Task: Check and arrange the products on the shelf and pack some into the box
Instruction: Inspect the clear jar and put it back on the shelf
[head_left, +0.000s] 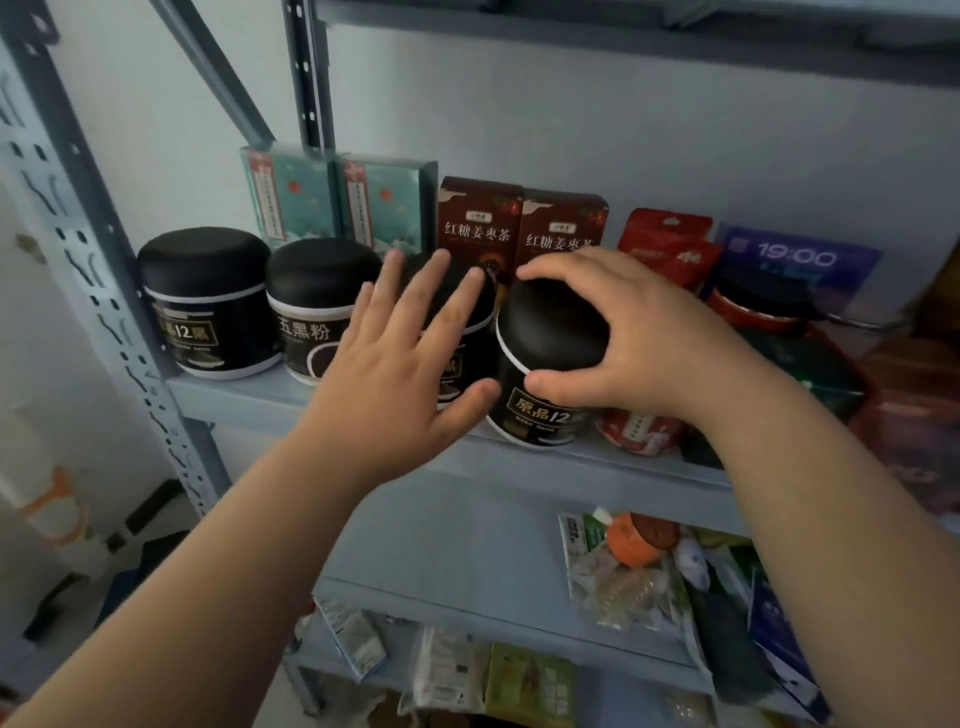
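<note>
Black-lidded jar (545, 364) sits at the shelf (322, 400) edge, right hand (639, 338) clamped on its lid from 3 o'clock, left hand (405, 358) spread flat (gripping nothing) at its 9 o'clock.

Grey metal shelf (332, 402), perforated uprights on left. Front row on the board: 4 black-lidded jars. Jar 1 (205, 301) far left, jar 2 (311, 306) just beside it, jar 3 (467, 332) mostly hidden, jar 4 (545, 364) at the front edge. Back row against the wall: 2 green boxes (332, 197), then 2 brown tea boxes (519, 223) side by side, upright. Right of those, red pouches (670, 244) and a blue box (800, 260); a red jar (753, 306) in front, blurred. Lower board (467, 545): clear packets (618, 582) and an orange item (639, 540) at right. Lowest board: more packets (452, 670), detail unclear.
</note>
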